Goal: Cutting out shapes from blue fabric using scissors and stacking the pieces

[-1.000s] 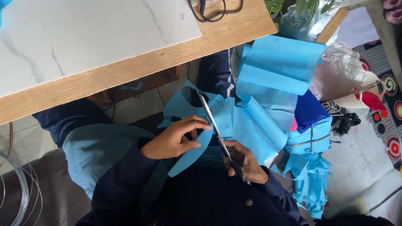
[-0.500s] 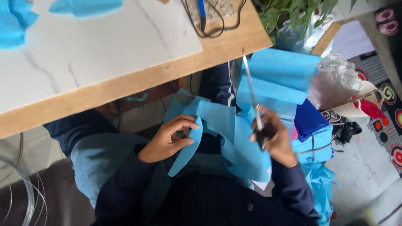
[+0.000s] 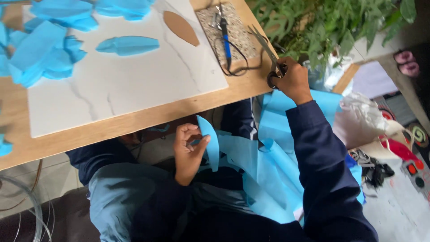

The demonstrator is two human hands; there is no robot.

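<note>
Now my right hand (image 3: 292,79) grips the scissors (image 3: 268,54) over the worktop (image 3: 148,117) edge; my left hand (image 3: 188,152) pinches a blue cut piece (image 3: 209,142) above my lap. I fear the blades snag the cable (image 3: 233,62).

Right hand (image 3: 292,79) gripping scissors (image 3: 268,54) at wooden table edge (image 3: 134,120), blades over table. Left hand (image 3: 189,150) pinching cut blue fabric piece (image 3: 209,141) above lap. Blue fabric sheet (image 3: 268,179) draped across lap. Brown leaf-shaped template (image 3: 181,28) on white marble board (image 3: 134,85).
</note>
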